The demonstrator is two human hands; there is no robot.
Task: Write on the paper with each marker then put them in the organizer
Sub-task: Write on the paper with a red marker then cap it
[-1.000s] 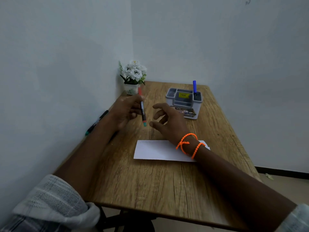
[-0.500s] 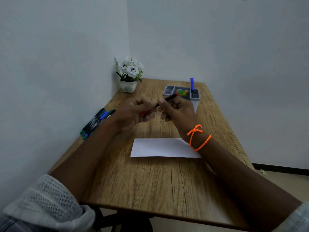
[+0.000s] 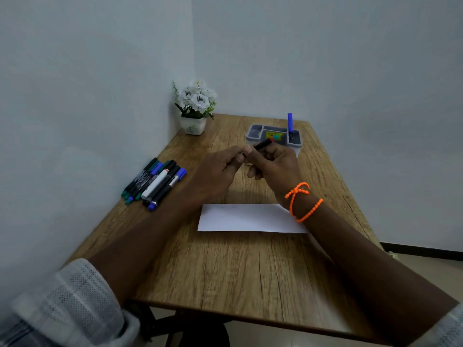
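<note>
Both hands met above the middle of the wooden table, a bit past the paper. The right hand had its fingers curled round a black marker with a red band and a teal tip at the far end, which pointed up and away toward the organizer. The left hand pinched the near end of that same marker with thumb and fingertips — whether it held a cap there I couldn't tell, the hands covered that part. An orange beaded bracelet was wrapped round the right wrist.

The white sheet of paper lay flat on the table just nearer than the hands, with the right forearm crossing over its right corner. Any writing on it was too faint to make out.

The grey organizer sat at the far right of the table, with a blue marker standing upright in its right-hand compartment. A yellow label showed in its middle section.

Off to the left, near the wall, a bunch of markers lay side by side — black bodies with blue and green caps, one white-bodied. A small white pot of white flowers stood in the far left corner.
</note>
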